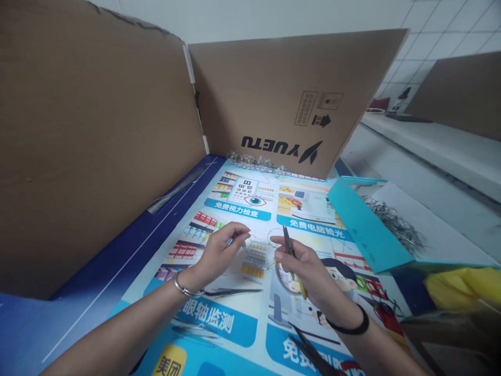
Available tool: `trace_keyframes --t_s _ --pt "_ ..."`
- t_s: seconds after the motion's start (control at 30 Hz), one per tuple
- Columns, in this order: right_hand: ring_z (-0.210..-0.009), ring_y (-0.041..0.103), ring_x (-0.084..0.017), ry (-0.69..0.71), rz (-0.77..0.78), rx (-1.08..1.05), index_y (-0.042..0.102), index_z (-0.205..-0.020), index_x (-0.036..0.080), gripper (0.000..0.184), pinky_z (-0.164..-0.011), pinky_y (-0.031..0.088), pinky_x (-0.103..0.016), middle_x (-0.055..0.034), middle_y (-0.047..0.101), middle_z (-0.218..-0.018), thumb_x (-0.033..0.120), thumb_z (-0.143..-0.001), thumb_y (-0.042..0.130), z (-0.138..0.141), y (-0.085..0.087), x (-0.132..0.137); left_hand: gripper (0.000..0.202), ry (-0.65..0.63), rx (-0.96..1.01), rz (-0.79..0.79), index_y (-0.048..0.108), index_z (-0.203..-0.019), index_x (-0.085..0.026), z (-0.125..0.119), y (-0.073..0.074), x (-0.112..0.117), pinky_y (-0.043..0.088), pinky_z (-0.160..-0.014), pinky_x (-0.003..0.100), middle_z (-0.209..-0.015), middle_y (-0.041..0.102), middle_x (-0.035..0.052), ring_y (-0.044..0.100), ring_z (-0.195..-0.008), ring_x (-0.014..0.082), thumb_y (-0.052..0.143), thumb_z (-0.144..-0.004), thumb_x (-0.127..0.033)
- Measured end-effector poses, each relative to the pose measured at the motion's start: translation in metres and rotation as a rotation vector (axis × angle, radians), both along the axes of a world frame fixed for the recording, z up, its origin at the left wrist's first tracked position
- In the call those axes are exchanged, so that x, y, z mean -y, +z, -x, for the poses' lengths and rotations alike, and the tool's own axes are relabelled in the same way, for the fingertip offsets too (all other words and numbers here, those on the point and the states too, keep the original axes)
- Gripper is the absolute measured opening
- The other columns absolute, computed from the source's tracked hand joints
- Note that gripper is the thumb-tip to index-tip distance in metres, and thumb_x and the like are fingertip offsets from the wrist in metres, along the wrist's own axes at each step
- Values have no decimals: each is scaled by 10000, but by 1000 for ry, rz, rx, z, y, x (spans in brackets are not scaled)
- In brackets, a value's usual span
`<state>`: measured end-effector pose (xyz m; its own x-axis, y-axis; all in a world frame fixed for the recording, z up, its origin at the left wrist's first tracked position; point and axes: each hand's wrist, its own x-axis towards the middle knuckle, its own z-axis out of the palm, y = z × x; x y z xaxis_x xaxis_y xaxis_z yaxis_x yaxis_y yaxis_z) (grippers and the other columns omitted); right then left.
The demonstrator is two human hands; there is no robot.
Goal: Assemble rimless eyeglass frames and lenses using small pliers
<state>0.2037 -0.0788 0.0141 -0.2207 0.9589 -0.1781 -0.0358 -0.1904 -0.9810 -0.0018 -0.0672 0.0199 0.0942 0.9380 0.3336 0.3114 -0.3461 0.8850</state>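
Note:
My left hand [221, 249] is closed in a pinch on one side of a thin clear rimless eyeglass piece [260, 250] held just above a printed poster [242, 313]. My right hand [303, 271] is closed around a small tool with a dark tip and yellow handle [291, 256], its tip pointing up beside the clear piece. A silver bangle circles my left wrist and a black band my right. Dark tweezers [230, 293] lie on the poster under my left wrist. Black scissors [313, 355] lie near my right forearm.
Cardboard panels [97, 146] stand on the left and behind [282, 99]. A teal open box [368, 230] with a heap of thin metal parts [395, 222] sits to the right. A yellow cloth [462, 287] lies at the right edge. Small clear parts [252, 161] line the back cardboard.

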Motion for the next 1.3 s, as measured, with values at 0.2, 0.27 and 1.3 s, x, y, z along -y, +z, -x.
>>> trace_keyframes --t_s 0.2,0.27,1.3 --pt "-609 430 -100 70 -25 35 602 -1080 196 437 -555 323 -241 26 503 -734 406 -706 688 -2 -1 -2 91 38 -7 -37 628 -887 -207 -2 -2 2 439 -688 245 -815 646 15 581 -684 124 564 -824 -219" --pt "-617 443 -103 144 -25 38 597 -1081 195 436 -560 328 -242 22 518 -740 401 -709 689 -5 -2 -4 96 13 -60 -108 624 -896 -201 -2 -5 3 448 -712 253 -848 652 26 593 -733 133 553 -832 -208" --pt "-654 463 -118 196 -169 198 568 -985 201 253 -591 365 -241 21 511 -748 340 -777 604 -9 -5 -8 103 -46 -129 -154 588 -936 -196 -12 -23 10 475 -750 240 -882 648 15 597 -815 121 524 -857 -180"
